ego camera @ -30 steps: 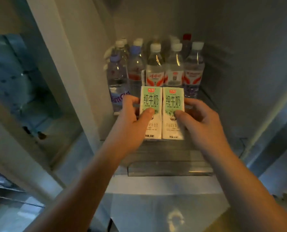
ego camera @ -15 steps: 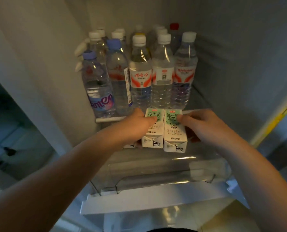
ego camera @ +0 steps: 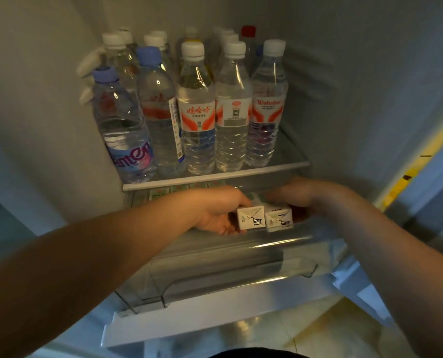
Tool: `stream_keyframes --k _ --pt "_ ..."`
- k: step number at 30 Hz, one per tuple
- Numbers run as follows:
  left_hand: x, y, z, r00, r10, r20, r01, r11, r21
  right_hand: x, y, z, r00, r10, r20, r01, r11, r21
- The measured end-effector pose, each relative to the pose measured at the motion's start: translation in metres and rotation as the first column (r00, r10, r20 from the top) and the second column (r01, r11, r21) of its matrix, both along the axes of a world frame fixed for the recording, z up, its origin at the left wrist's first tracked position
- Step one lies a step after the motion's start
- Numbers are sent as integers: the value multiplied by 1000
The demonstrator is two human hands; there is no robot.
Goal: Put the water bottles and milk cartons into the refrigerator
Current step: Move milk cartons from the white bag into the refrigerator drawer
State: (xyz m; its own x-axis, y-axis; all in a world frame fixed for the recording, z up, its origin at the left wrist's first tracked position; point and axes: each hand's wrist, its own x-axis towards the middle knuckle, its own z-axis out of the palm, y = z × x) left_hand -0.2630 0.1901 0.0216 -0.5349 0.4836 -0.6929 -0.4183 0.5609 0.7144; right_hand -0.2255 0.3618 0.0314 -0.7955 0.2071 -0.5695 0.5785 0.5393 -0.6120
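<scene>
- Bottles point(ego camera: 197, 120) are being stored upright on the upper shelf point(ego camera: 215, 178); judged done.
- Two cartons point(ego camera: 250, 217) are being held side by side below it, one clasped in left grip point(ego camera: 215, 215), one in right grip point(ego camera: 303, 198).
- Release is pending.

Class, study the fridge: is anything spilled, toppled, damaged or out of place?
Nothing stands out. The water bottles stand upright and capped on the shelf. The two milk cartons, held by the left hand and right hand, look intact, only tipped base-forward.
</scene>
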Motion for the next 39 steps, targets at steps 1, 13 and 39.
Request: stream_keyframes --k 1,13,39 --pt "-2 2 -2 1000 -7 19 7 1000 4 -3 1 -1 999 -19 45 20 1000 -20" --pt "-14 16 -50 979 -203 14 203 976 -71 -34 12 -22 854 198 481 -272 958 90" --pt "-37 7 -56 475 -697 -538 282 699 -657 -49 4 -43 831 366 419 -520 778 352"
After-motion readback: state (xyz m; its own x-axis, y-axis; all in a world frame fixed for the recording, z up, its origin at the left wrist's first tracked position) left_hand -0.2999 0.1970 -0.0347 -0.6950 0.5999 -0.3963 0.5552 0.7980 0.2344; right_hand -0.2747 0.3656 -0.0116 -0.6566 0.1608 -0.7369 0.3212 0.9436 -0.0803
